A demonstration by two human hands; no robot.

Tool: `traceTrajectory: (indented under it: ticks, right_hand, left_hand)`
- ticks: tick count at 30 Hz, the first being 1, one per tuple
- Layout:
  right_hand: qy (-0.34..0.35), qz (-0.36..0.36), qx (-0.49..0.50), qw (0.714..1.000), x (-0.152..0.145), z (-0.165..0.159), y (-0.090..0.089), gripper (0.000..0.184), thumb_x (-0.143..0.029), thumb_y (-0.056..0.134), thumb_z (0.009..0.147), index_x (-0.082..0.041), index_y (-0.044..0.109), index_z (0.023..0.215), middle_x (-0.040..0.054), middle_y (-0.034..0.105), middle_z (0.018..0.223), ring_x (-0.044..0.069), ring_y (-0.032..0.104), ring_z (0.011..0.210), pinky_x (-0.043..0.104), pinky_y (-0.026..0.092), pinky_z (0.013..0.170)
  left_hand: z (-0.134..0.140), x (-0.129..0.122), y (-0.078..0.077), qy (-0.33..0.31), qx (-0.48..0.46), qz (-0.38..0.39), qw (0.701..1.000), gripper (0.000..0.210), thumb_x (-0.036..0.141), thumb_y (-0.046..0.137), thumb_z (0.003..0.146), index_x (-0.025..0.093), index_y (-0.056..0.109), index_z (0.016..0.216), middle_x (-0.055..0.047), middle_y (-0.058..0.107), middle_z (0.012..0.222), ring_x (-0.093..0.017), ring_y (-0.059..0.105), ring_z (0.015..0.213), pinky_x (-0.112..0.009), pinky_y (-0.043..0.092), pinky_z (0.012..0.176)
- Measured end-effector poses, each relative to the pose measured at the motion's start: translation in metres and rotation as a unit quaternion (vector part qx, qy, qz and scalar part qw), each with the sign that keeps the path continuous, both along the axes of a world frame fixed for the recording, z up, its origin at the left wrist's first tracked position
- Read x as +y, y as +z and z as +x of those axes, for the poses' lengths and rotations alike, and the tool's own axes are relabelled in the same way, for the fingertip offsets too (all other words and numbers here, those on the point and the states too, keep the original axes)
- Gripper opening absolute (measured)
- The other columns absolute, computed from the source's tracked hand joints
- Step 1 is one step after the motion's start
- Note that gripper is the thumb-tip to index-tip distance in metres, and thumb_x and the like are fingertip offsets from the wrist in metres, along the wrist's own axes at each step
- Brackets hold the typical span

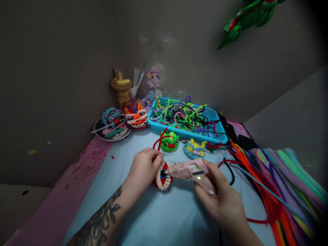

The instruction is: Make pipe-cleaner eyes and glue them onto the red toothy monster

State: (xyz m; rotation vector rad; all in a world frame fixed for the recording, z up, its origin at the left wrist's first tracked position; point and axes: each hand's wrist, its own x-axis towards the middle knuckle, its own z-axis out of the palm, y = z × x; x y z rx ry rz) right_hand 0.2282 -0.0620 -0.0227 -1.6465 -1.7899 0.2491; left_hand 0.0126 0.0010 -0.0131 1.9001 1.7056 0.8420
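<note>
My left hand (146,165) is closed around the edge of a small pipe-cleaner figure (161,182) in red and cream with a dark blue centre. A red pipe cleaner (160,140) rises beside its fingertips. In my right hand (220,194) is a pink glue gun (196,172) with a lit green light, its nozzle pointing left at the figure's dark centre. Whether the nozzle touches it I cannot tell. Just behind lie a green pipe-cleaner face (169,143) with red lips and a blue and yellow pipe-cleaner piece (194,149).
A blue tray (188,134) full of pipe-cleaner scraps stands at the back. Left of it are an orange and cream figure (137,118), a metal dish (115,138) with small parts, and a lidded cup (121,90). Bundled coloured pipe cleaners (284,184) spread over the right side.
</note>
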Motion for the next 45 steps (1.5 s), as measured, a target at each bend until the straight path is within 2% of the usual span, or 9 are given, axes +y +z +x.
traceTrajectory:
  ticks: [6,11,18,23,32,35,45]
  right_hand:
    - [0.005,-0.002,0.001,1.000,-0.0002,0.0018,-0.0021,0.049,-0.024,0.052,0.077,-0.023,0.048,0.126,0.0060,0.070,0.106,0.020,0.071,0.083,0.028,0.057,0.077]
    - [0.002,0.026,-0.016,1.000,0.0009,0.0020,-0.0019,0.047,-0.024,0.053,0.076,-0.024,0.050,0.123,0.0044,0.072,0.102,0.020,0.071,0.080,0.027,0.057,0.073]
    - [-0.027,0.044,-0.040,0.998,0.0008,-0.0018,0.0042,0.044,-0.025,0.053,0.075,-0.025,0.053,0.119,0.0032,0.072,0.098,0.021,0.071,0.079,0.027,0.057,0.068]
    - [-0.003,0.057,-0.063,0.996,0.0025,0.0000,0.0045,0.045,-0.023,0.053,0.074,-0.027,0.051,0.119,0.0028,0.073,0.093,0.020,0.071,0.072,0.026,0.057,0.062]
    - [-0.017,0.073,-0.075,0.994,0.0023,-0.0011,0.0030,0.043,-0.023,0.053,0.076,-0.028,0.051,0.119,0.0027,0.073,0.091,0.020,0.071,0.069,0.026,0.056,0.058]
    - [-0.003,0.087,-0.087,0.992,0.0032,0.0002,0.0022,0.045,-0.023,0.054,0.076,-0.027,0.050,0.120,0.0022,0.073,0.090,0.020,0.071,0.068,0.024,0.056,0.056]
    - [-0.002,0.086,-0.085,0.993,0.0045,-0.0021,0.0027,0.043,-0.025,0.054,0.077,-0.027,0.051,0.120,0.0031,0.073,0.091,0.020,0.072,0.069,0.025,0.056,0.058]
  left_hand:
    - [0.0001,-0.0001,0.0015,0.002,0.001,-0.007,1.000,0.017,0.021,0.056,0.080,0.019,0.072,0.078,-0.004,0.072,0.078,-0.017,0.065,0.072,-0.026,0.045,0.070]
    - [-0.0006,-0.0003,0.0021,-0.002,-0.001,-0.008,1.000,0.018,0.020,0.055,0.081,0.019,0.072,0.078,-0.003,0.072,0.078,-0.017,0.065,0.073,-0.026,0.045,0.071]
    - [-0.0003,0.0003,0.0032,-0.002,0.000,-0.007,1.000,0.018,0.020,0.055,0.081,0.019,0.072,0.078,-0.003,0.073,0.078,-0.017,0.064,0.072,-0.026,0.044,0.070]
    - [-0.0008,0.0007,0.0014,-0.005,0.002,0.000,1.000,0.018,0.020,0.055,0.080,0.019,0.072,0.077,-0.003,0.072,0.078,-0.017,0.064,0.072,-0.026,0.045,0.070]
    - [-0.0009,0.0007,-0.0002,-0.006,0.003,0.004,1.000,0.018,0.020,0.055,0.081,0.020,0.073,0.077,-0.003,0.073,0.077,-0.017,0.065,0.071,-0.026,0.046,0.070]
    - [-0.0010,0.0005,0.0003,-0.008,0.008,0.003,1.000,0.018,0.021,0.055,0.081,0.020,0.073,0.077,-0.003,0.073,0.077,-0.017,0.065,0.072,-0.026,0.045,0.070]
    - [0.0000,-0.0001,0.0024,-0.013,-0.001,-0.003,1.000,0.018,0.020,0.055,0.081,0.019,0.072,0.076,-0.003,0.072,0.076,-0.017,0.064,0.072,-0.025,0.044,0.069]
